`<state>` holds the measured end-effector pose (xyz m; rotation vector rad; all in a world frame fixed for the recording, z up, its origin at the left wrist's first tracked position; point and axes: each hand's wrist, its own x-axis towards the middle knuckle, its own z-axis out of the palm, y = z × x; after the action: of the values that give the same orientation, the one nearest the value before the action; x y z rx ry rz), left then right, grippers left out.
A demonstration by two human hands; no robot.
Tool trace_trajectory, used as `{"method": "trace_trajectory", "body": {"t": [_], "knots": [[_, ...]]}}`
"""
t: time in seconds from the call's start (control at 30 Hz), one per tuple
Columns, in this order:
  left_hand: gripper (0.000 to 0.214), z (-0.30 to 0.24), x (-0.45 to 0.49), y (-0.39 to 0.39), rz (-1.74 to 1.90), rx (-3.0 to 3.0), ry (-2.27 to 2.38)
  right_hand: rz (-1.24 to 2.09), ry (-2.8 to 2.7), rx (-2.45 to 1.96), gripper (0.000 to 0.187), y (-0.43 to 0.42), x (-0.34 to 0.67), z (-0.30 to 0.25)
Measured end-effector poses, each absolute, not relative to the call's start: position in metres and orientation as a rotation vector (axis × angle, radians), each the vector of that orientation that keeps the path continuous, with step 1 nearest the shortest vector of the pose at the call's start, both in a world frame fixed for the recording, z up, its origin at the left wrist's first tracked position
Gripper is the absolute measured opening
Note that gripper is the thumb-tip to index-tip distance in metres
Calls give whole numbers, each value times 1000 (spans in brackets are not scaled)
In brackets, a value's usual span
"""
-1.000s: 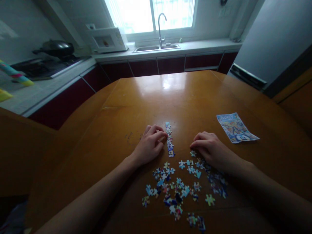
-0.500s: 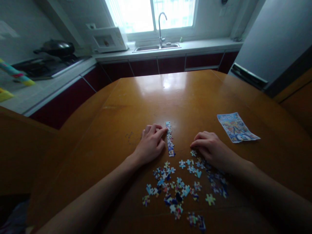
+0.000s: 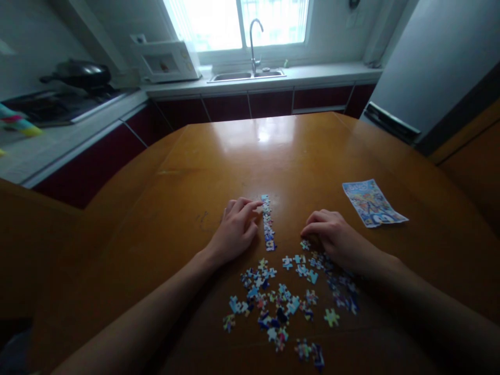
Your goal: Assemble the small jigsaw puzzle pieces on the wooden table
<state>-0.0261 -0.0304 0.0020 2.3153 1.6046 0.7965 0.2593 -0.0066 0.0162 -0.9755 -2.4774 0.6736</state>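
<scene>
A joined strip of jigsaw pieces (image 3: 267, 223) lies upright on the wooden table (image 3: 219, 172). My left hand (image 3: 236, 229) rests beside the strip on its left, fingers stretched toward its top end and touching it. My right hand (image 3: 332, 237) lies to the right, fingers curled down over the table, its fingertips next to a loose piece (image 3: 305, 244). Whether it grips a piece I cannot make out. Several loose pieces (image 3: 281, 299) are scattered in front of both hands, nearer to me.
A printed picture leaflet (image 3: 372, 203) lies on the table to the right. Beyond the table runs a counter with a sink and tap (image 3: 253, 52), a microwave (image 3: 166, 60) and a wok on a stove (image 3: 78, 78). A grey fridge (image 3: 429, 62) stands at the right.
My left fingers have stretched further up along the strip toward its top. My right hand has hardly moved. The view has shifted slightly.
</scene>
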Motion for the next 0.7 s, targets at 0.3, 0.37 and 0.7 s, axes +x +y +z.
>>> {"method": "trace_trajectory", "body": {"t": [0.3,0.37,0.7], "knots": [[32,7,-27,-31,890,2312,1454,697,-2483,-962,29,-8,260,18],[29,8,-27,-31,897,2300,1460,694,-2492,-953,27,-8,260,18],[23,7,-28,-30,884,2289,1456,707,-2520,-933,28,-8,260,21]]}}
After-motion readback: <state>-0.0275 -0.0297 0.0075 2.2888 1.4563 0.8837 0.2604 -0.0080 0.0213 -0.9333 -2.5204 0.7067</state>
